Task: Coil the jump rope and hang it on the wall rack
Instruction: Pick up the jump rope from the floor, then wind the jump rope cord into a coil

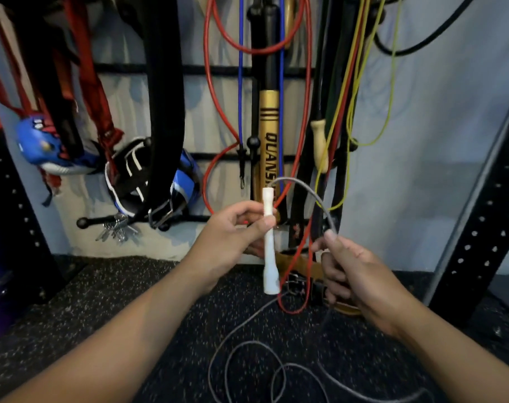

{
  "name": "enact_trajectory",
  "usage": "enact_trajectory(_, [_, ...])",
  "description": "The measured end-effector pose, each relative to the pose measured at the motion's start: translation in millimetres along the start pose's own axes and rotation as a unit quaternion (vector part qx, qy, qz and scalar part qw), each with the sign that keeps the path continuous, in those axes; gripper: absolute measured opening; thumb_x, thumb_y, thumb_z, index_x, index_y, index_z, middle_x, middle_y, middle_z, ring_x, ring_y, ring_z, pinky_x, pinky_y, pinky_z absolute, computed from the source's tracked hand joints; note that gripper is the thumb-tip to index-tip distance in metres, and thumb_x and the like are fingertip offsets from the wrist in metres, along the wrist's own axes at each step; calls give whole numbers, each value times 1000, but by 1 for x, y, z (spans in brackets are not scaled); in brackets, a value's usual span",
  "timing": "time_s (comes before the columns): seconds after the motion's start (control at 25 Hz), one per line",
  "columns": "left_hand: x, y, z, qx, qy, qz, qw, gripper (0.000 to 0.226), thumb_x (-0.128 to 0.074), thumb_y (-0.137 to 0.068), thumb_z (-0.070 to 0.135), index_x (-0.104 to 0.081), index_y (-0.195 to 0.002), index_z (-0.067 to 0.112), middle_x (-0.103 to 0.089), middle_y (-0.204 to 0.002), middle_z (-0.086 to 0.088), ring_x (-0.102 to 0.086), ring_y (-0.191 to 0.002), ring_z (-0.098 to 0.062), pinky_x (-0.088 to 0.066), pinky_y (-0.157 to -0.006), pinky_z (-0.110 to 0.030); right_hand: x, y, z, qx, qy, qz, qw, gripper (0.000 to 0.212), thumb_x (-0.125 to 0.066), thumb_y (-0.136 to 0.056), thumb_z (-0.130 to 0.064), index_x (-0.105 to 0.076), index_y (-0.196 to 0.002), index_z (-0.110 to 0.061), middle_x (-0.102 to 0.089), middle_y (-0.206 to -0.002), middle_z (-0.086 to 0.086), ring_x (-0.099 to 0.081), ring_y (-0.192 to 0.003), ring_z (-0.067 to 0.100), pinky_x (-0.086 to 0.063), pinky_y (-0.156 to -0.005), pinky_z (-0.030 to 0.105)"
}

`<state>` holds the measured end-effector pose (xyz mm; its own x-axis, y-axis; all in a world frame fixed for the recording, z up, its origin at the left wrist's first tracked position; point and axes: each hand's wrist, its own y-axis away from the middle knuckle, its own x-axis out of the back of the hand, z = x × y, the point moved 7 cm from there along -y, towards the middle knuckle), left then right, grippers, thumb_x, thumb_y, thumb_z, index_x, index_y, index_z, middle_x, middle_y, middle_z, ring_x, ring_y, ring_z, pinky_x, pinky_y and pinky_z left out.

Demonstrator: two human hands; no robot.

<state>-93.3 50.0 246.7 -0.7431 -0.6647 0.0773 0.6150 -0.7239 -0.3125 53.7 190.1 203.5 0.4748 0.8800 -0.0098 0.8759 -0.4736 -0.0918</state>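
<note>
Head view: white jump-rope handle [268, 239] upright, pinched between thumb and curled fingers of left hand [233, 237]. Grey cord [308, 193] arcing from handle top to right hand [355, 274], nipped there between thumb and forefinger, then dropping to loose loops on speckled floor mat [102, 315]. No coil formed yet. Likely snags: floor loops crossing and knotting if drawn up fast; cord catching red band [294, 286] hanging just behind handle; uneven turns slipping from a light pinch. Wall rack [218, 155] pegs crowded with straps and bands, so easy to foul on hanging.
</note>
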Motion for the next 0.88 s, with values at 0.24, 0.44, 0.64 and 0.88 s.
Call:
enact_trajectory(0.24, [-5,-5,5,20,170,83,982,23,-72,-92,15,-67,-113,9,-78,-94,-8,-77,-76,-23,-66,-76,-38,-13,4,-17,44,64,5,997,40,-44,-97,-58,-74,-113,-37,-47,-71,-3,-40,-58,14,-38,-56,27])
enact_trajectory(0.44, [-9,-10,9,39,245,97,964,19,-70,-94,13,-65,-111,8,-79,-101,-14,-79,-90,-32,-66,-79,-40,-16,-4,-44,102,125,7,987,24,-50,-103,-44,-70,-111,-33,-66,-77,9,-46,-57,15,-40,-56,31])
enact_trajectory(0.64, [16,-11,37,-1,-26,145,989,75,-84,-82,24,-43,-145,23,-53,-149,-11,-59,-130,-23,-47,-111,-47,-7,-13,-67,102,168,-9,981,28,-50,-106,-32,-67,-110,-10,-57,-67,-3,-38,-48,10,-32,-48,25])
enact_trajectory(0.88, [-39,-28,114,-134,-484,-192,843,52,-81,-78,49,-66,-124,32,-70,-117,19,-62,-109,-1,-52,-97,-37,-17,-17,-110,151,301,-66,939,25,-51,-103,-46,-57,-108,-22,-53,-63,-9,-46,-56,10,-43,-61,37])
